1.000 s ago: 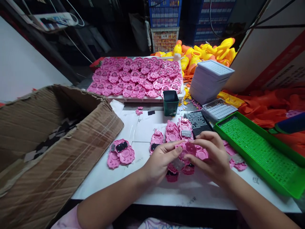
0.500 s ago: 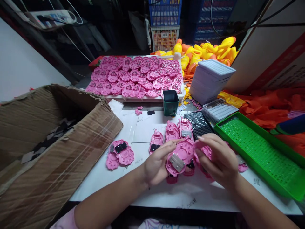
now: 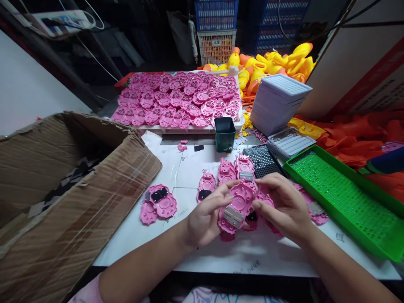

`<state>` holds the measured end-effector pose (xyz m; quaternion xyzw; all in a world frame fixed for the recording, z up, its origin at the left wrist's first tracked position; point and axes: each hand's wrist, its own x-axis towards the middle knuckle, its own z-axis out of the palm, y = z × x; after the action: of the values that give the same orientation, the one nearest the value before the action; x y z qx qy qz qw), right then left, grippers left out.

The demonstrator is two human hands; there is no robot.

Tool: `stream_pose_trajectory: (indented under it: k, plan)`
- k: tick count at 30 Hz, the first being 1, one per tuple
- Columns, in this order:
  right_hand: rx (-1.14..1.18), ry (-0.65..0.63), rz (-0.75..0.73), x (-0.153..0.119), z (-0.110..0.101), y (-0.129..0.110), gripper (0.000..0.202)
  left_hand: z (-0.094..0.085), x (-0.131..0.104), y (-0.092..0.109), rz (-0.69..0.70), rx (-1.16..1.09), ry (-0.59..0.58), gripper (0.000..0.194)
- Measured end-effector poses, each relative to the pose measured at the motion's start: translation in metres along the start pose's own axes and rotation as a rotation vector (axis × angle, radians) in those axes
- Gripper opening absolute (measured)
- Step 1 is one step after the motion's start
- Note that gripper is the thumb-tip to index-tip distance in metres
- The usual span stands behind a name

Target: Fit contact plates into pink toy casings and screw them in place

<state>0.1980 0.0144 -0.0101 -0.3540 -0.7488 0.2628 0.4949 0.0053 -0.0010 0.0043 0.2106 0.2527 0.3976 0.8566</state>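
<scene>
My left hand (image 3: 206, 216) is closed around the left side of a pink plastic casing (image 3: 241, 198), held tilted above the table. A metal plate (image 3: 232, 216) with small screws sits on the casing's lower part. From the other side my right hand (image 3: 282, 206) grips its right edge with the thumb and fingertips. Beneath and behind the hands lie several like casings, one with a metal plate (image 3: 246, 174), another with a black piece (image 3: 205, 194). Two overlapping casings (image 3: 164, 203) rest to the left. The hands partly hide the casings under them.
An open cardboard box (image 3: 126, 168) stands at the left. Behind are a white tray (image 3: 189, 129) of pink casings and a dark green cup (image 3: 225, 141). On the right are a green tray (image 3: 347, 202), a black screw tray (image 3: 261, 162) and stacked white trays (image 3: 277, 105).
The right thumb and fingers have moved in against the casing's right edge. The casing has shifted slightly left and turned a little. My left hand keeps its hold.
</scene>
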Motion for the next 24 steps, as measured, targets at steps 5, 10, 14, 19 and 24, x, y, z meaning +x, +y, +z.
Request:
stream_pose_trajectory:
  k: [5,10,14,19,24]
  plan:
    - [-0.039,0.055,0.034,-0.005,0.008,0.007,0.045,0.0,0.0,-0.003,-0.016,0.011,-0.041,0.048]
    - [-0.112,0.064,0.026,-0.008,0.008,0.009,0.034,0.0,0.0,-0.003,0.01,0.005,-0.033,0.05]
    - [-0.264,0.035,-0.16,0.0,0.003,0.003,0.033,0.001,0.0,-0.003,-0.012,-0.016,-0.086,0.052]
    - [-0.328,0.008,-0.268,0.005,0.003,-0.002,0.033,0.001,-0.001,-0.002,0.003,-0.03,-0.058,0.053]
    - [-0.307,-0.024,-0.297,0.005,0.002,-0.003,0.037,0.002,-0.001,-0.002,0.011,-0.062,-0.027,0.052]
